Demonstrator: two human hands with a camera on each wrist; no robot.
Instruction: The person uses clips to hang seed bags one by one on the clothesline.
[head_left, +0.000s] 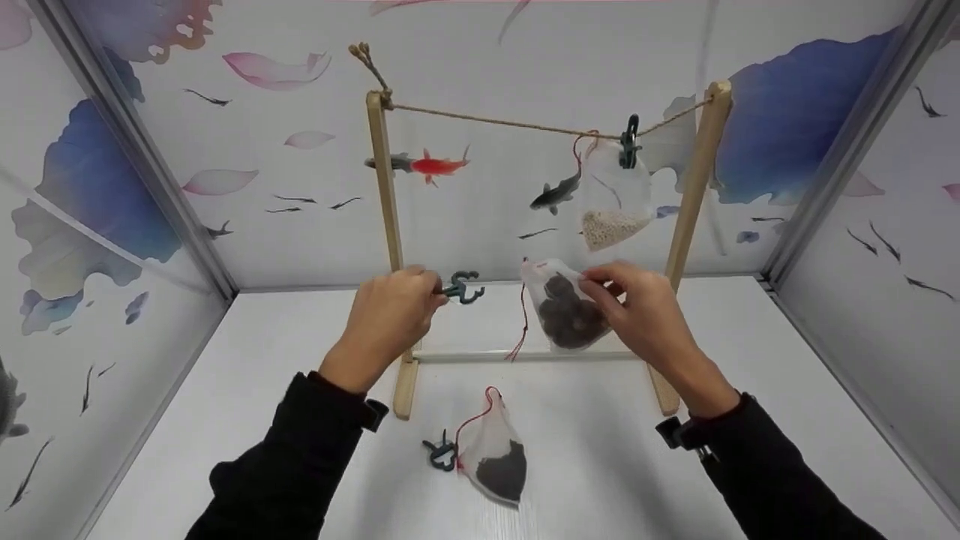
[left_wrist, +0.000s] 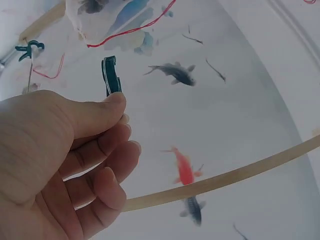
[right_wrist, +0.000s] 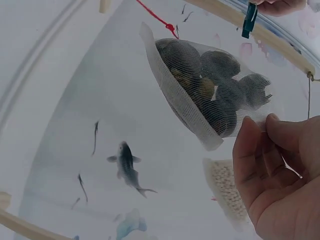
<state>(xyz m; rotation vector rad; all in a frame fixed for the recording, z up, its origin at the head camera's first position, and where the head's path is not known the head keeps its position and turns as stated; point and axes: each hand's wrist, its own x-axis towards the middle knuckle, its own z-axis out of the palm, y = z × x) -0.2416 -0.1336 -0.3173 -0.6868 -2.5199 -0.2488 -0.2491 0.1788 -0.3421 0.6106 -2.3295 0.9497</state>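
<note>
Right hand (right_wrist: 280, 175): fingers pinch edge of mesh bag (right_wrist: 220, 92) holding dark, rounded pieces; red cord (right_wrist: 159, 19) at opposite end. Second bag (right_wrist: 225, 187), pale granules, partly hidden behind hand. Top right: green clip (right_wrist: 249, 21) in left hand (right_wrist: 282, 7), overlapping wooden bar (right_wrist: 286, 47).

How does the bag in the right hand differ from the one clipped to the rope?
The held bag contains large dark lumps; the hanging bag contains small pale grains. The held bag is pinched by the right hand, while the hanging bag is fastened to the rope by a dark clip. Both are whitish, see-through bags with red strings.
</note>
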